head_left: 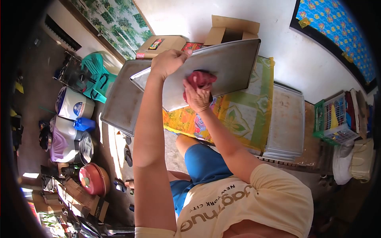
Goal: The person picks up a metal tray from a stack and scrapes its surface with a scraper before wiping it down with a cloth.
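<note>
Nearest the camera are the person's pale yellow shirt (246,198) and blue shorts (202,164), with both arms reaching up and away. The right hand (197,96) is clenched around a dark red rag (201,79) and presses it flat against the face of a metal baking tray (226,63). The left hand (168,61) grips that tray by its upper left edge, fingers curled over the rim, holding it tilted up off the table. So the step in hand looks like wiping the tray's surface, with the rag somewhere near the middle of the sheet; how much has been covered is hard to judge, since the glare washes out the metal.

The next move probably calls for steady pressure from the rag hand while the other hand keeps the tray from swinging, and for working toward the corners the rag has not reached.

Beneath the tray lies a bright floral tablecloth (238,115). Another tray (123,99) sits to the left, just beside and partly under the held one, and a stack of trays (285,123) rests to the right. Beyond stand cardboard boxes (230,29) against the white wall (285,43).
</note>
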